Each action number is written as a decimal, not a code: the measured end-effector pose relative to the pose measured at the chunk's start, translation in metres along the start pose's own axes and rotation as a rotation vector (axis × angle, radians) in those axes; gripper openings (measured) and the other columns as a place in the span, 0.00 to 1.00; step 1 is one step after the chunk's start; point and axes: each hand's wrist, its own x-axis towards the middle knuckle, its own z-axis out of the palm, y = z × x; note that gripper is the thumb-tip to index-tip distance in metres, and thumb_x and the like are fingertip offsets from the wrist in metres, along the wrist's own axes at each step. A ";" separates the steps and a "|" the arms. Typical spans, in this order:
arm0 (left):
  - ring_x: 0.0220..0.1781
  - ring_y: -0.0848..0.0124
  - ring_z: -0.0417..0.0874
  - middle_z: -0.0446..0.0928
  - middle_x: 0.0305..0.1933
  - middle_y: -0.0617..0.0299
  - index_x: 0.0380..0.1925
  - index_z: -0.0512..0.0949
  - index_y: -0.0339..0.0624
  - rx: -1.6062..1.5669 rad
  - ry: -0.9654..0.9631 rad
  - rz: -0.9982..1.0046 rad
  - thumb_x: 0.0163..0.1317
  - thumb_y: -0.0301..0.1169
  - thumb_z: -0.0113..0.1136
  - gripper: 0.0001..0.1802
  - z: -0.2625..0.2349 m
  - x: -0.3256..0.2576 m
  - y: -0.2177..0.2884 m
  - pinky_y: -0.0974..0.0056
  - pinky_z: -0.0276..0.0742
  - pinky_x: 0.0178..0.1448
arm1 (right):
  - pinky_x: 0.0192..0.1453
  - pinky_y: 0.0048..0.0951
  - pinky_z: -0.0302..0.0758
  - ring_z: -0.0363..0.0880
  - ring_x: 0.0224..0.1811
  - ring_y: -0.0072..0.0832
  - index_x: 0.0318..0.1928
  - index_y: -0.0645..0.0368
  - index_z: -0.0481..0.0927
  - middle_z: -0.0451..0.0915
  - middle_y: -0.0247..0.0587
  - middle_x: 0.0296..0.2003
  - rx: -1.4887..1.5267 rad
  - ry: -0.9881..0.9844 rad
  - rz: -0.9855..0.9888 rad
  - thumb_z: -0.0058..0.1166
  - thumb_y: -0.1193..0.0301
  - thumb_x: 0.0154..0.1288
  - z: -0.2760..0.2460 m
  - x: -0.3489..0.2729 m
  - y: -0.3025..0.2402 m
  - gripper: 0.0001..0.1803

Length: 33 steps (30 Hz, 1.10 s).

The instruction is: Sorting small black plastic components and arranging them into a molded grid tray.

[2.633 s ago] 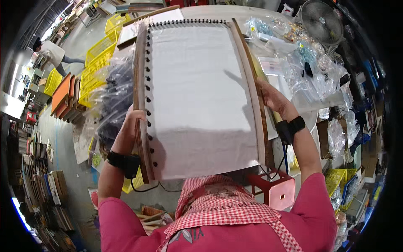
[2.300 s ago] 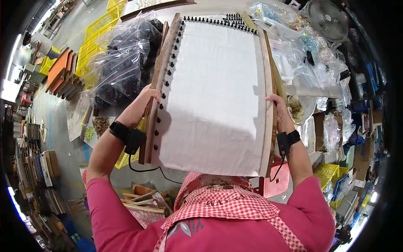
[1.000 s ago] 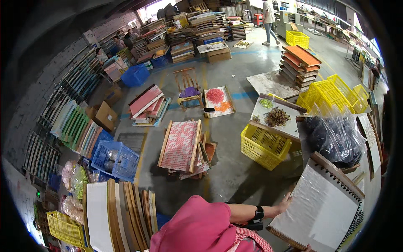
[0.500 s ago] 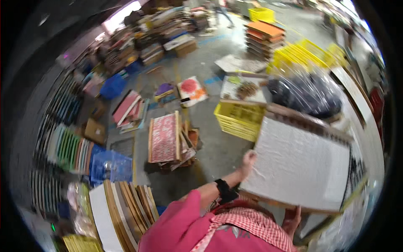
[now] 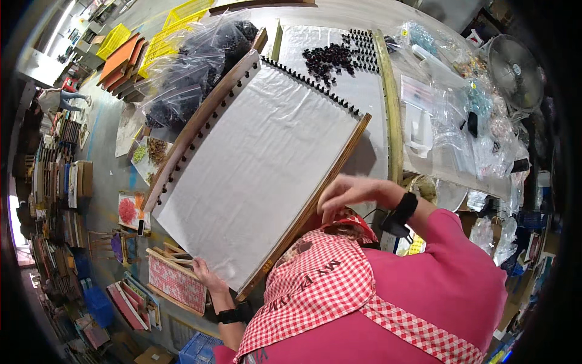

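A wide white sheet-covered board point(image 5: 248, 182) with wooden rails on two sides lies tilted in front of me. Small dark knobs point(image 5: 315, 85) line its far edge, and more run along its left rail point(image 5: 200, 130). My left hand point(image 5: 209, 276) grips the board's near left corner. Beside the near right wooden rail point(image 5: 303, 212) is my right hand point(image 5: 348, 193), wrist bent, fingers loosely curled and apart, with nothing seen in them. Partly under the board's far side is a second white board point(image 5: 364, 97), bearing a heap of dark pieces point(image 5: 330, 62) and rows of them.
Clear bags of dark pieces point(image 5: 194, 73) lie beyond the left rail. On the right, the table holds plastic bags point(image 5: 448, 133) and a fan point(image 5: 515, 73). Yellow crates point(image 5: 176, 27) stand far left; a red-and-white board point(image 5: 176, 282) lies on a stack below left.
My view and body have turned to the right, and the board is now over the table by the second board. The right hand has come up beside its near right rail.
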 end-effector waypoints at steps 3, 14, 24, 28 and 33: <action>0.55 0.64 0.72 0.71 0.54 0.56 0.54 0.67 0.34 0.040 0.035 -0.009 0.72 0.36 0.43 0.18 -0.011 -0.002 -0.012 0.60 0.68 0.60 | 0.34 0.21 0.77 0.84 0.33 0.21 0.44 0.64 0.81 0.85 0.39 0.33 -0.070 0.724 -0.357 0.57 0.64 0.65 -0.079 -0.015 -0.012 0.15; 0.58 0.66 0.71 0.70 0.58 0.56 0.60 0.64 0.34 0.056 0.000 -0.024 0.73 0.33 0.42 0.20 -0.012 0.000 -0.002 0.61 0.66 0.63 | 0.36 0.28 0.79 0.81 0.30 0.26 0.44 0.58 0.84 0.84 0.42 0.30 -0.768 0.840 -0.060 0.74 0.69 0.42 -0.205 -0.007 0.007 0.24; 0.57 0.66 0.73 0.72 0.57 0.56 0.60 0.65 0.35 0.118 -0.079 0.007 0.74 0.33 0.42 0.19 -0.007 0.004 0.016 0.61 0.69 0.61 | 0.40 0.24 0.80 0.84 0.31 0.24 0.34 0.65 0.86 0.86 0.43 0.29 -0.466 1.036 -0.105 0.65 0.75 0.51 -0.228 -0.023 0.038 0.09; 0.57 0.65 0.73 0.72 0.57 0.56 0.60 0.64 0.35 0.073 -0.043 -0.038 0.73 0.33 0.43 0.20 -0.003 0.001 0.026 0.61 0.69 0.61 | 0.43 0.31 0.78 0.81 0.39 0.38 0.44 0.55 0.84 0.82 0.47 0.40 -1.348 1.135 -0.439 0.65 0.64 0.53 -0.204 -0.002 -0.005 0.17; 0.56 0.64 0.74 0.72 0.57 0.56 0.61 0.63 0.36 0.058 -0.042 -0.096 0.73 0.33 0.43 0.20 -0.018 0.014 0.025 0.60 0.70 0.60 | 0.40 0.38 0.76 0.76 0.40 0.42 0.46 0.51 0.73 0.70 0.43 0.40 -1.415 0.515 -0.453 0.62 0.62 0.55 -0.193 0.027 -0.013 0.20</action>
